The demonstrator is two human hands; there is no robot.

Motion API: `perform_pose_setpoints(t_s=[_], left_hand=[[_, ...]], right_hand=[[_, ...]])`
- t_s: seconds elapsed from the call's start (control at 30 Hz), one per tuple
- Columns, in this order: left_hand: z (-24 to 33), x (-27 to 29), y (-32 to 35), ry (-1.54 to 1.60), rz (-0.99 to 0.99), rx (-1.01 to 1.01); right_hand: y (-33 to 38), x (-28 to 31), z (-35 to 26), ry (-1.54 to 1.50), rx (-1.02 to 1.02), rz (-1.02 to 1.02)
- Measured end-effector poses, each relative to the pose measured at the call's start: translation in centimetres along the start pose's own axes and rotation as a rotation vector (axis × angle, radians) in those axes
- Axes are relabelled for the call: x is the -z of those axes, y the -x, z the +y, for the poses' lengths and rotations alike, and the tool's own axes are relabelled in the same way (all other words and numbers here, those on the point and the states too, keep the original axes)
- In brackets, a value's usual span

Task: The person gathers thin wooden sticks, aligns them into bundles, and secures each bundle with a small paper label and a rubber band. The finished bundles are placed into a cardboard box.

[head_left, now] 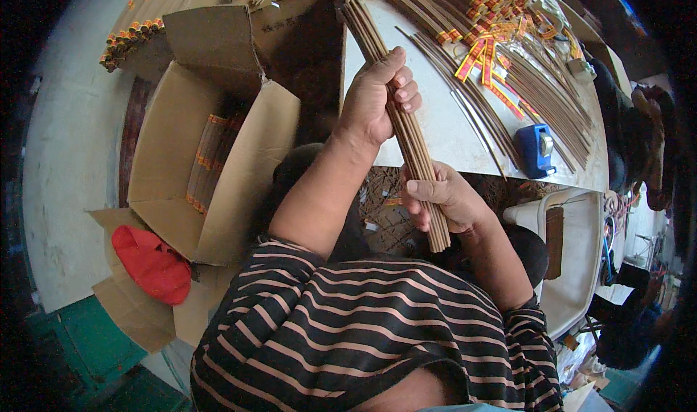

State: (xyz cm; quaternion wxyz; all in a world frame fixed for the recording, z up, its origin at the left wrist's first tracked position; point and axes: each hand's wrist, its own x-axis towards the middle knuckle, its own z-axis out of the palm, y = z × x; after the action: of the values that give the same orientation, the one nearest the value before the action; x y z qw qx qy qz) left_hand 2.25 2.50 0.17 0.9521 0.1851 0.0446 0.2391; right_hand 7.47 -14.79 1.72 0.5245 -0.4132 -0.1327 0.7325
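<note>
Together, both hands clenched one bundle of brown sticks (396,114): the left hand (377,92) gripped its middle, the right hand (443,198) its near end. Beyond the grip, the bundle's far end lay over the white table (443,132). Right of it sat a blue tape dispenser (536,149); left, an open cardboard box (210,165).

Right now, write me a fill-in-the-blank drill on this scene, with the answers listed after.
1. Both hands, left and right, hold one bundle of ____.
2. The tape dispenser on the table is ____ in colour.
3. The open cardboard box lies to the person's ____.
4. The cloth beside the box is ____.

Missing words: sticks; blue; left; red
</note>
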Motion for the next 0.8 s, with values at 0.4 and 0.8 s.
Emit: perform_pose_setpoints(t_s=[0.4,0.8], left_hand=[[0.1,-0.8,0.2,-0.017,0.040,-0.032],[-0.3,-1.1,0.3,-0.248,0.225,-0.141]], right_hand=[[-0.1,-1.7,-0.3,0.332,0.045,0.221],[-0.7,-1.4,0.3,0.478,0.079,0.293]])
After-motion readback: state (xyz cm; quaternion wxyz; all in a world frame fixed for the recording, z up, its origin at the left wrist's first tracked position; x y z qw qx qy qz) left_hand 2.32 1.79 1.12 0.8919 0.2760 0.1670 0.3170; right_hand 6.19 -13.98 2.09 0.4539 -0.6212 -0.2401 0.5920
